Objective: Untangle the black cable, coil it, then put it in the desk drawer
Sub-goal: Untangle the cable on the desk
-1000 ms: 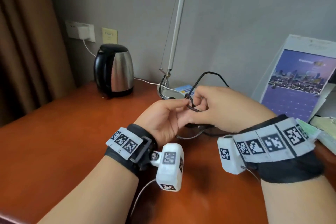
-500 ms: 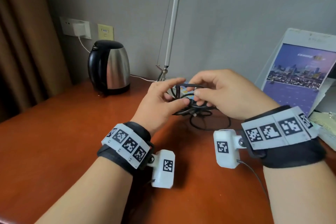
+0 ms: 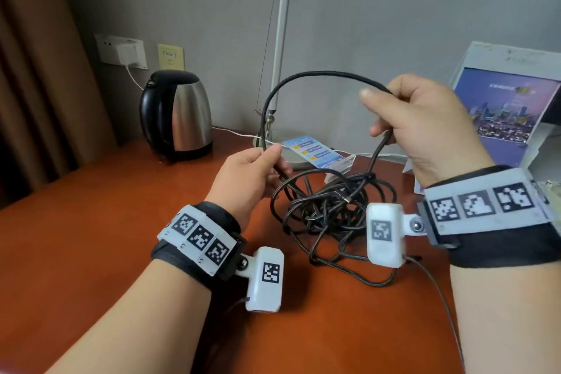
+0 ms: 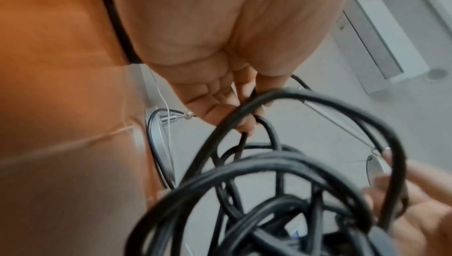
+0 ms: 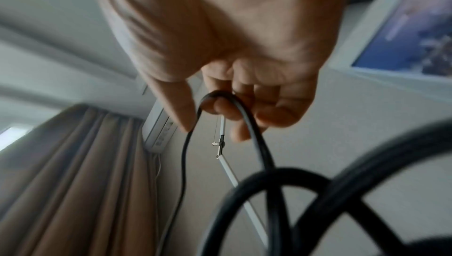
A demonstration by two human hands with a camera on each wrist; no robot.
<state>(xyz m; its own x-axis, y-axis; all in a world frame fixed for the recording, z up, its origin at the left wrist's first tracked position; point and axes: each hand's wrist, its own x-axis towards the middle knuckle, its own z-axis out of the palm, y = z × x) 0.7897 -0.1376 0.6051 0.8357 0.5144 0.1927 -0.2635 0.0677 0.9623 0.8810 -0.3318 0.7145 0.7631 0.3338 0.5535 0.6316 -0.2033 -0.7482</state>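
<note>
Left hand (image 3: 246, 179) low over the bench (image 3: 91, 237), thumb and fingertips pinching one strand of the black cable (image 3: 328, 209); left wrist view shows its fingers (image 4: 220, 94) curled around that strand. Right hand (image 3: 425, 124) raised higher, fingers curled, cable gripped and looped over a finger in the right wrist view (image 5: 257, 90). Between the two hands the cable arcs up in one big loop; the rest is a tangled heap on the bench between the wrists, a few loops trailing toward the near edge, one plug end showing inside the heap. Behind the heap: lamp pole (image 3: 280, 39) on its base, with a small blue card (image 3: 315, 152) lying there. Kettle (image 3: 176, 112), black and steel, back left on the bench, near the wall socket with a white charger (image 3: 127, 51). Purple-blue calendar (image 3: 510, 106) leaning at right. Brown curtain (image 3: 36, 70) far left. No drawer in view.
</note>
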